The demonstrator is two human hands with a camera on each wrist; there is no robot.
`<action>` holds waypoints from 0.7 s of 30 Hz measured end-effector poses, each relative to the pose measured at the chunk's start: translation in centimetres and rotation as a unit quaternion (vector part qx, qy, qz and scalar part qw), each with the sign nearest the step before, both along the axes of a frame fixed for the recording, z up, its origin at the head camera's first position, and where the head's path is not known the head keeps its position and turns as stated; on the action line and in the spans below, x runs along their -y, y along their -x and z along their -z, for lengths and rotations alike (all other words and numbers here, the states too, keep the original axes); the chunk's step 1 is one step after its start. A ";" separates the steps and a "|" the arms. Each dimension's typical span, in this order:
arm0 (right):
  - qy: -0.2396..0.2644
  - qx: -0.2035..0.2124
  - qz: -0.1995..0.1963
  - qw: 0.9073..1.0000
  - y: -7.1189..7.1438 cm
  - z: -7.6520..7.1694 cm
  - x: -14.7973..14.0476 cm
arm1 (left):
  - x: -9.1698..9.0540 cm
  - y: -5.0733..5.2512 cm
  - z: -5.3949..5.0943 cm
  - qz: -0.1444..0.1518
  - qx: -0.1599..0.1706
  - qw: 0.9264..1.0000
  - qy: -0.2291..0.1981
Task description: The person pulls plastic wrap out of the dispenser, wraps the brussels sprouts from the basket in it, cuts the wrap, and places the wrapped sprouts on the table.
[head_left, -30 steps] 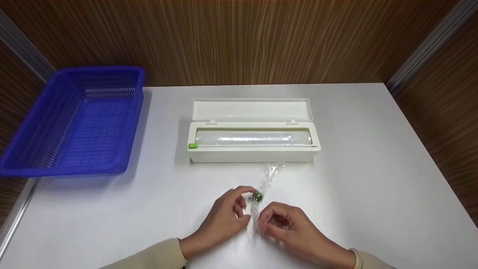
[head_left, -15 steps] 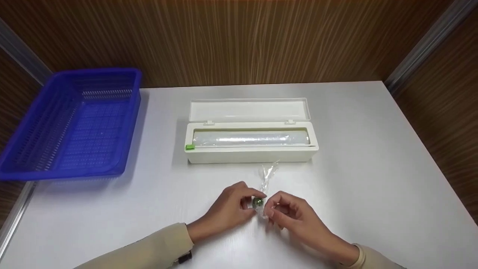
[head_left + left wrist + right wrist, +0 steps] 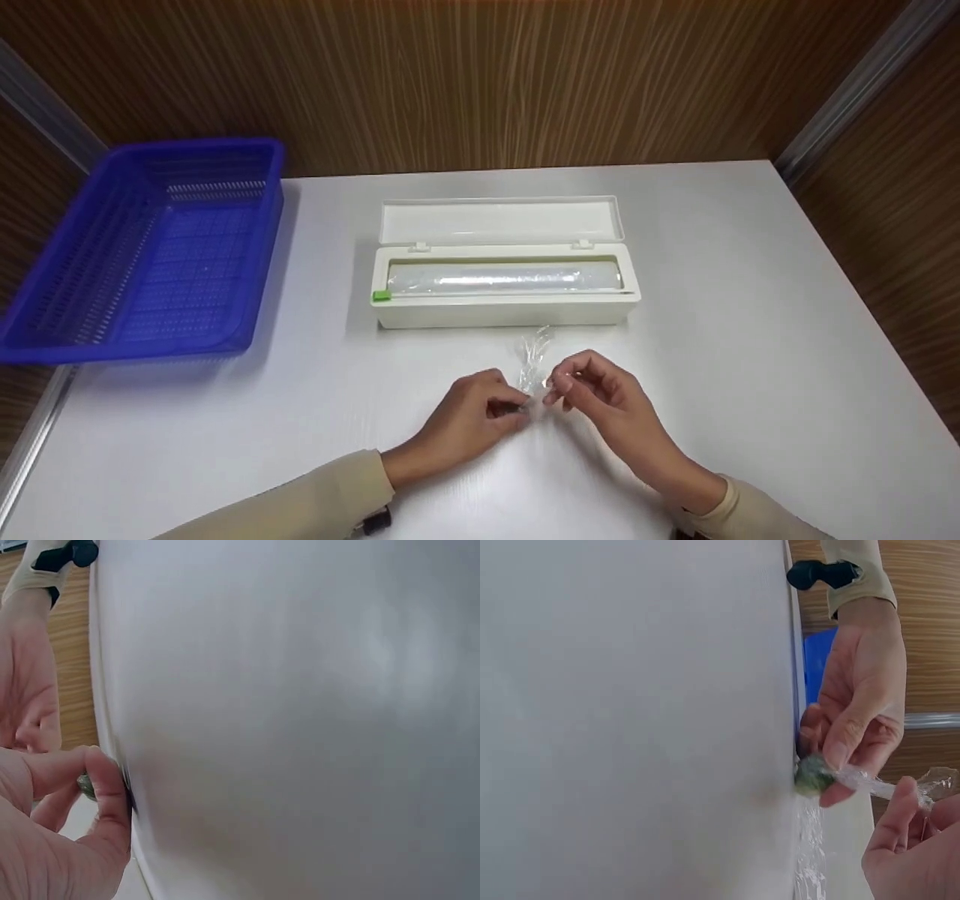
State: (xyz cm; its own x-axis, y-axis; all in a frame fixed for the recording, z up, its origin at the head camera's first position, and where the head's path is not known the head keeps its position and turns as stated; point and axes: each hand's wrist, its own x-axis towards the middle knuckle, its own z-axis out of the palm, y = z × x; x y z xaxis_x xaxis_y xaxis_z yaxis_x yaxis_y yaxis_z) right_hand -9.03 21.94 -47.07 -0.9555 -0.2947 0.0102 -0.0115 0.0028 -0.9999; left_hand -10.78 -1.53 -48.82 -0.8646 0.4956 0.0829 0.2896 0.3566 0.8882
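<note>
My left hand (image 3: 476,420) pinches a small green ball (image 3: 814,774) wrapped in clear cling film (image 3: 864,781). In the head view the fingers mostly hide the ball; in the left wrist view a bit of it shows between finger and thumb. My right hand (image 3: 607,394), to the right and slightly farther from me, pinches one twisted end of the film between thumb and fingers. That end is stretched from the ball to the right hand in the right wrist view. The other loose film end (image 3: 535,352) points away from me toward the dispenser.
A white cling film dispenser (image 3: 506,311) with its lid (image 3: 499,223) raised stands beyond the hands. It contains a film roll (image 3: 502,277) and has a green slider (image 3: 382,296) at its left. A blue basket (image 3: 251,300) is at the left of the white table (image 3: 750,337).
My left hand has closed in around the ball, covering it. My right hand has moved away from me and slightly right, drawing the near film end round to the right.
</note>
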 end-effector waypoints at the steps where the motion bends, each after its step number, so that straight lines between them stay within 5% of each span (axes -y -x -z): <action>1: -0.002 0.002 0.007 1.000 0.1 -0.1 0.0 | 0.0 0.0 0.0 -0.003 0.000 1.000 -0.001; 8: -0.040 0.041 0.029 0.998 0.1 0.0 0.0 | 0.0 -0.2 -0.1 -0.020 0.000 1.000 -0.014; 12: -0.094 0.051 -0.018 0.994 0.0 0.7 0.1 | 0.1 -0.3 0.2 -0.023 0.001 0.999 -0.024; 16: -0.097 0.064 -0.073 0.991 0.0 1.4 0.3 | 0.0 -0.4 0.1 -0.041 0.029 0.998 -0.043; 21: -0.081 0.078 -0.072 0.991 -0.1 1.6 0.8 | -0.1 -0.4 0.1 -0.060 0.076 0.992 -0.076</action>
State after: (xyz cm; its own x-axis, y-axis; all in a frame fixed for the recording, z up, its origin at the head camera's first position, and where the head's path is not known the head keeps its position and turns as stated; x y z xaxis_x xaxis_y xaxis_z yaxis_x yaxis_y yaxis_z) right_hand -8.90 21.19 -48.63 -0.8898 -0.4130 -0.1939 0.1322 0.1734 -0.9759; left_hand -10.42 -1.45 -48.93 -0.9245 0.3809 0.0128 0.1114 0.2380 0.9649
